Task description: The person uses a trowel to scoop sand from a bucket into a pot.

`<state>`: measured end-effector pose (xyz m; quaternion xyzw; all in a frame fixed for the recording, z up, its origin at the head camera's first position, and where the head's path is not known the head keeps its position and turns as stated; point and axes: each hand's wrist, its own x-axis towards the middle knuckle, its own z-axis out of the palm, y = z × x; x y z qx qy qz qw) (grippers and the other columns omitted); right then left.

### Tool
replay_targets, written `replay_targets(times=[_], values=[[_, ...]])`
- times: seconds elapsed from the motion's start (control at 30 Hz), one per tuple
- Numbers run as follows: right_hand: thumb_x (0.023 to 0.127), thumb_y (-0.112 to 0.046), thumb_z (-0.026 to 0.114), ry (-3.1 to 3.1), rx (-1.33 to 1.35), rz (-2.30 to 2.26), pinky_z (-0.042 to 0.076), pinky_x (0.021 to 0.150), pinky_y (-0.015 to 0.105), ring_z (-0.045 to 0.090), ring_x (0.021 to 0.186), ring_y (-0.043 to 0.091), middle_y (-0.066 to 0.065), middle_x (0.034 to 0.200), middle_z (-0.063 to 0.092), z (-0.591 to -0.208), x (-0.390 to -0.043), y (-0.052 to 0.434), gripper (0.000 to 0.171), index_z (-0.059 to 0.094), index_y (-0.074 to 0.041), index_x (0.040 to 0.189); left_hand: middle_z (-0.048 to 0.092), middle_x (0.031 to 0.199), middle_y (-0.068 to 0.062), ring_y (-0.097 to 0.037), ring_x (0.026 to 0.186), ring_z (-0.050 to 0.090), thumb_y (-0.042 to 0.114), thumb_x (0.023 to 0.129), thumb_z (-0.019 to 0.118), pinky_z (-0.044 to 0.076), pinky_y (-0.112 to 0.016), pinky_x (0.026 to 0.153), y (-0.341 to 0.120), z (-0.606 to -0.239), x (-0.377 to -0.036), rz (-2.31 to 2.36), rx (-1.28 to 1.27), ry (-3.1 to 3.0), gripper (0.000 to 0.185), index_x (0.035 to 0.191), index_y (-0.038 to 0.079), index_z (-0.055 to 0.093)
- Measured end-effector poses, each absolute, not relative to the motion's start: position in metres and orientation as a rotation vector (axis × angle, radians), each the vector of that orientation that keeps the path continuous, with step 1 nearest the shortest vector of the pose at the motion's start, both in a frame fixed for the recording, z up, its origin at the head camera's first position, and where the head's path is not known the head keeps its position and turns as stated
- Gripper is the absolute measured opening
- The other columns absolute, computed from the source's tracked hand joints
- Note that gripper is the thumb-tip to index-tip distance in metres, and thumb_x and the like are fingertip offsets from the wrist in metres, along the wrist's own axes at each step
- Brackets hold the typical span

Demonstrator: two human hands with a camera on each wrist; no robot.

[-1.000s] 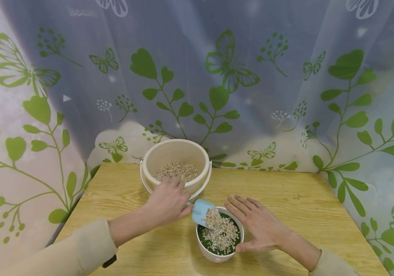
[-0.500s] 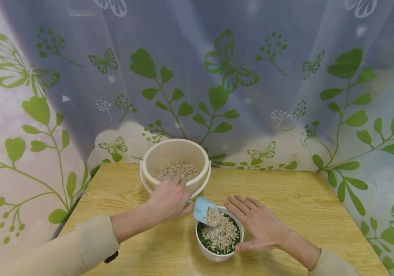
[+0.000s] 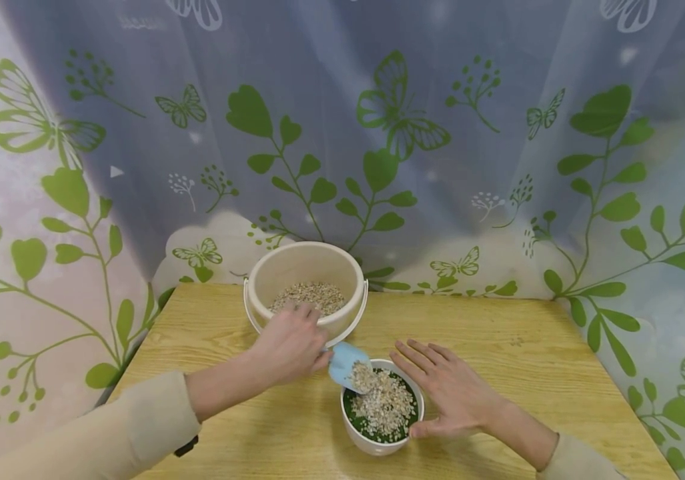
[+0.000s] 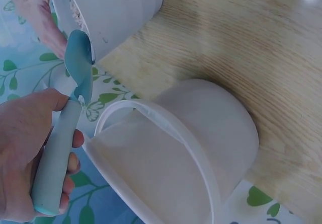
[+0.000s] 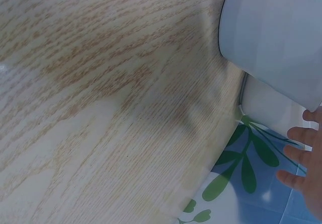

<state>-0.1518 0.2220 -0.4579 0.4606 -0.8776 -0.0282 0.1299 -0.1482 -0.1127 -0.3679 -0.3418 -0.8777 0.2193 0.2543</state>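
Note:
My left hand [image 3: 294, 345] grips the handle of a light blue scoop [image 3: 343, 361], its fingers wrapped round the handle in the left wrist view. The scoop's blade tilts over the left rim of a small white pot [image 3: 373, 449], with pale gravel on its tip. Inside the pot, a heap of the same gravel [image 3: 387, 408] covers much of a dark green layer. My right hand [image 3: 453, 388] is spread with straight fingers at the pot's right side, its thumb at the rim.
Behind my left hand stands a cream bucket [image 3: 342, 325] with a white carrying handle, partly filled with gravel. Everything rests on a wooden table [image 3: 498, 333]. A curtain [image 3: 330, 167] printed with leaves and butterflies hangs behind and at both sides.
The scoop has shifted slightly left and back from its place half a second ago, along with my left hand. The right hand and pot have stayed still.

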Motion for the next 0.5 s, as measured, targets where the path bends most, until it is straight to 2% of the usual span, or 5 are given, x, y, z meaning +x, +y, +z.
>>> replay_targets(times=[0.2, 0.5], values=[[0.085, -0.095, 0.041, -2.557, 1.337, -0.077, 0.049, 0.113, 0.059, 0.047, 0.152, 0.038, 0.015, 0.169, 0.041, -0.4583, -0.1517, 0.2223, 0.117, 0.030, -0.011, 0.166, 0.068, 0.078, 0.000, -0.016, 0.073, 0.058, 0.062, 0.096, 0.061, 0.046, -0.028, 0.062, -0.1165, -0.3620, -0.1476, 0.648, -0.927, -2.387, 0.049, 0.070, 0.021, 0.064], [0.085, -0.095, 0.041, -2.562, 1.330, -0.079, 0.049, 0.114, 0.058, 0.047, 0.152, 0.037, 0.014, 0.169, 0.041, -0.4592, -0.1521, 0.2221, 0.117, 0.029, -0.012, 0.167, 0.061, 0.072, 0.000, -0.017, 0.072, 0.057, 0.061, 0.094, 0.065, 0.045, -0.030, 0.062, -0.1220, -0.3592, -0.1460, 0.629, -0.943, -2.328, 0.052, 0.064, 0.020, 0.056]])
